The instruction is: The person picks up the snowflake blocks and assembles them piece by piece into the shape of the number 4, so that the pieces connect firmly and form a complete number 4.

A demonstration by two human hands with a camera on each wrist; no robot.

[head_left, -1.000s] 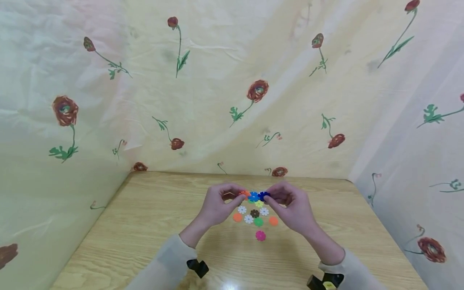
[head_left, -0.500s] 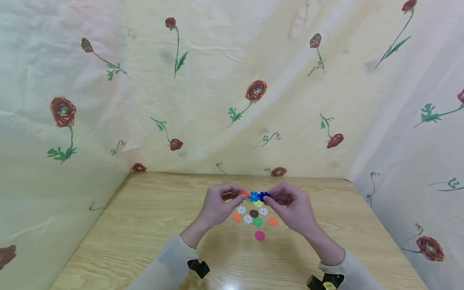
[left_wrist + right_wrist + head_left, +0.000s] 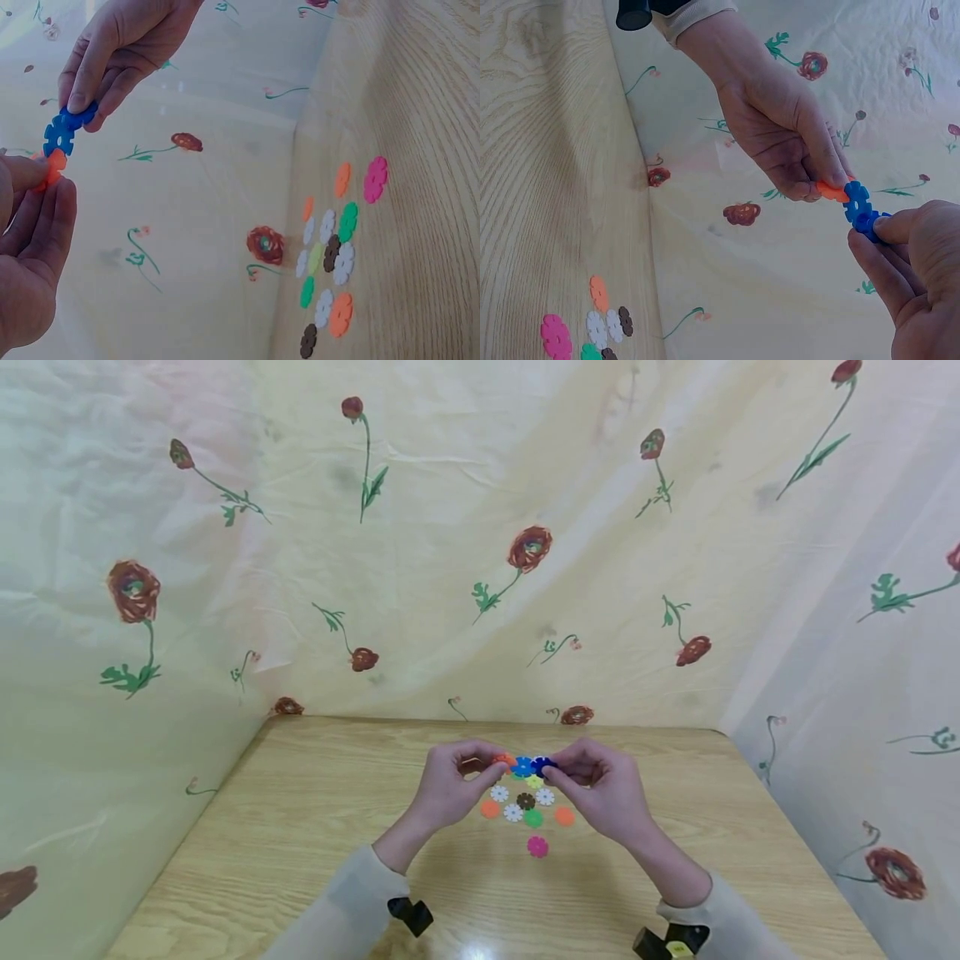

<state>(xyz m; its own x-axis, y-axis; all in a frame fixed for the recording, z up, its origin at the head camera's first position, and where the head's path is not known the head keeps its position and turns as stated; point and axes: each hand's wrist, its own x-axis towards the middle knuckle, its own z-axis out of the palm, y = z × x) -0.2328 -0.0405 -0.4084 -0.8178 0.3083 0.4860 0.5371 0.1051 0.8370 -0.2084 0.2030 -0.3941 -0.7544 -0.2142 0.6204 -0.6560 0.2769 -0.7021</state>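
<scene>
My left hand [image 3: 450, 785] pinches an orange notched snowflake disc [image 3: 55, 166] between thumb and fingers. A lighter blue snowflake disc [image 3: 523, 767] joins onto it, standing at an angle to it. At the other end of this short chain is a dark blue snowflake disc [image 3: 867, 223], which my right hand [image 3: 603, 785] pinches with thumb and forefinger. The two blue discs touch at their edges; how deeply their notches fit cannot be told. Both hands hold the chain raised above the table. Fingers partly cover the orange and dark blue discs.
Below the hands, loose snowflake discs lie on the wooden table [image 3: 300, 827]: a pink disc [image 3: 537, 847] nearest me, a brown disc [image 3: 526, 801], a green disc [image 3: 533, 817], plus several white and orange ones. Flower-printed cloth [image 3: 420, 568] encloses the table's back and sides.
The dark blue disc and my right fingertips have shifted very slightly left, towards the left hand. Both grips stay the same, and the loose discs lie as before.
</scene>
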